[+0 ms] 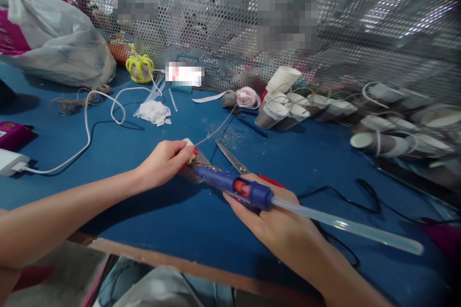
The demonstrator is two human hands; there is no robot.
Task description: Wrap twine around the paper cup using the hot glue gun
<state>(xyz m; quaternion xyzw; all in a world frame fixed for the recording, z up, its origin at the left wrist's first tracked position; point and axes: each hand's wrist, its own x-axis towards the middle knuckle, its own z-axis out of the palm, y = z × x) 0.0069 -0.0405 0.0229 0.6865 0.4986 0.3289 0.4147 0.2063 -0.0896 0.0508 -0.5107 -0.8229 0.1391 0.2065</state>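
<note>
My right hand [277, 216] is wrapped round a blue hot glue gun [219, 177]. A long clear glue stick [349, 225] sticks out of the gun's back end. My left hand [165, 163] grips a small paper cup [193, 175] with a white rim, red print and a grey covering, partly hidden by my fingers and the gun. The gun's nozzle end is at the cup; I cannot tell whether they touch. A thin grey cord [219, 128] runs from the cup to a grey ball of cord [229, 99]. Scissors [232, 157] with red handles lie just beyond my right hand.
Several cord-wrapped paper cups [277, 112] stand or lie at the right. White fluff [154, 112], a white cable [88, 124] and a plastic bag [61, 33] are at the left. A black cord [338, 189] lies right of my hand. A perforated metal screen [216, 19] borders the back.
</note>
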